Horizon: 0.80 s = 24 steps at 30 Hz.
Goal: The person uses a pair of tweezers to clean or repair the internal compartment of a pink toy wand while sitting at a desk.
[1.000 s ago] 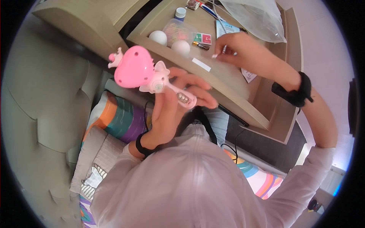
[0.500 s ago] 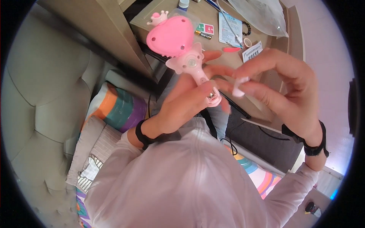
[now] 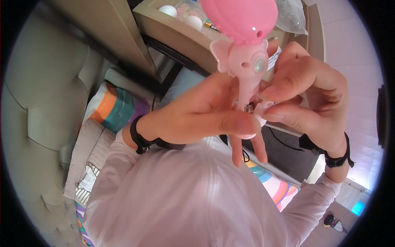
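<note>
My left hand point(image 3: 205, 105) is closed around the handle of a pink toy wand point(image 3: 247, 16), with its thumb across the lower end. The wand is held tilted, its heart-shaped head cut off by the upper edge of the view. Winged and paler below the head, it has a round clear button on its neck. Bare metal shows in the open battery compartment point(image 3: 249, 108) of the handle. Pinched between thumb and index finger of my right hand point(image 3: 314, 88) is a small pale pink battery cover point(image 3: 263, 110). It lies against the handle at that opening; whether it is seated I cannot tell.
Beyond my hands, a wooden drawer point(image 3: 181, 31) contains two white rounded objects point(image 3: 192, 23), small colored bands and a battery point(image 3: 212, 26). A clear plastic bag point(image 3: 293, 17) is at its far right. Left stands a tufted grey headboard point(image 3: 53, 123), beside a striped pillow point(image 3: 117, 107).
The wand has moved right and closer to me, its head rising partly out of view. My right hand has brought the cover from beside the handle to its opening.
</note>
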Available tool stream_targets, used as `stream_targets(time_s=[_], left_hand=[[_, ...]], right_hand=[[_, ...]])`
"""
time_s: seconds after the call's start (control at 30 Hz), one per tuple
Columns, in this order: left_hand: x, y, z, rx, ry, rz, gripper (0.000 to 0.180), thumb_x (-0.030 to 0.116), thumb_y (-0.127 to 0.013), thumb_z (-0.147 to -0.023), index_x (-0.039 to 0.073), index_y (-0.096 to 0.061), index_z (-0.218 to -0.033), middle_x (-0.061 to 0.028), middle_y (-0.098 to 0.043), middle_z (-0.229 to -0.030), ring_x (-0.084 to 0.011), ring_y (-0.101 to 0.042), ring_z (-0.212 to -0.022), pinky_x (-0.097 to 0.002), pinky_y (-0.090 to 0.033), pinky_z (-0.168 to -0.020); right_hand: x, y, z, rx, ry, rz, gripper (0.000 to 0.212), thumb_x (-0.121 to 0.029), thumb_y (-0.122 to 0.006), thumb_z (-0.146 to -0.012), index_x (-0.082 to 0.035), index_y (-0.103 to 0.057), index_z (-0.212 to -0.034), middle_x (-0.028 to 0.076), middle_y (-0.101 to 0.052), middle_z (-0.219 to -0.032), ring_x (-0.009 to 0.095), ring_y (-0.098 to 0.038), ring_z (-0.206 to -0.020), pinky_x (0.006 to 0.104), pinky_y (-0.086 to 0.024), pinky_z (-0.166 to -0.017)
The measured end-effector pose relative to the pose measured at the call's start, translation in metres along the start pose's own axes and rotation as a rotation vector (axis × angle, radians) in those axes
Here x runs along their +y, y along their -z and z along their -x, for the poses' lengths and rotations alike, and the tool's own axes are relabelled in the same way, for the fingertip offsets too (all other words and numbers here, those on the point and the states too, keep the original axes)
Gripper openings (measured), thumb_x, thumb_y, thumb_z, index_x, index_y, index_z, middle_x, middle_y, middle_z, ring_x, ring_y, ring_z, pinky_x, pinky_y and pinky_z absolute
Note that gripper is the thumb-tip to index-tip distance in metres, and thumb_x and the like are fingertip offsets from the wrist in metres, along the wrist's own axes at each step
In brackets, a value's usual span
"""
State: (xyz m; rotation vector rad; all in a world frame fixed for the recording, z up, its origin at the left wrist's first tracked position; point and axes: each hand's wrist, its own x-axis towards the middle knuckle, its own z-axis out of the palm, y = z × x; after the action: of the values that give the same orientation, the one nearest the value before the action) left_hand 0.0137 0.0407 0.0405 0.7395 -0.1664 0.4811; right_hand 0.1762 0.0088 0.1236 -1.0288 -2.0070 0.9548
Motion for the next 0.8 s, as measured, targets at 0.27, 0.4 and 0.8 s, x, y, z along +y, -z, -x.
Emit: stream_targets(time_s=[0.27, 0.4, 0.8], left_hand=[[0.000, 0.001, -0.001, -0.001, 0.024, 0.023, 0.061, 0.021, -0.052, -0.081, 0.002, -0.013, -0.123, -0.0175, -0.049, -0.097, -0.0340, -0.060, -0.067, -0.0353, -0.052, -0.043], [0.000, 0.001, -0.001, -0.010, 0.000, -0.014, 0.061, 0.025, -0.051, -0.081, -0.001, -0.015, -0.123, -0.0187, -0.050, -0.099, -0.0347, -0.060, -0.066, -0.0353, -0.052, -0.044], [0.006, -0.006, -0.004, 0.083, 0.039, -0.035, 0.070, 0.026, -0.051, -0.081, -0.003, -0.005, -0.126, -0.0189, -0.051, -0.097, -0.0324, -0.061, -0.063, -0.0333, -0.052, -0.043]], right_hand=[[0.008, 0.000, -0.003, -0.013, -0.024, -0.162, 0.016, -0.005, -0.069, -0.064, -0.002, -0.058, -0.075, 0.007, -0.054, -0.076, 0.015, -0.050, -0.073, 0.0264, -0.038, -0.069], [0.009, -0.001, -0.004, -0.035, -0.046, -0.105, 0.016, -0.006, -0.069, -0.065, -0.002, -0.057, -0.075, 0.008, -0.053, -0.078, 0.015, -0.050, -0.074, 0.0266, -0.039, -0.068], [0.013, -0.004, 0.004, 0.064, -0.200, -0.302, 0.017, -0.004, -0.066, -0.066, -0.002, -0.055, -0.079, 0.008, -0.053, -0.080, 0.015, -0.053, -0.074, 0.0254, -0.041, -0.070]])
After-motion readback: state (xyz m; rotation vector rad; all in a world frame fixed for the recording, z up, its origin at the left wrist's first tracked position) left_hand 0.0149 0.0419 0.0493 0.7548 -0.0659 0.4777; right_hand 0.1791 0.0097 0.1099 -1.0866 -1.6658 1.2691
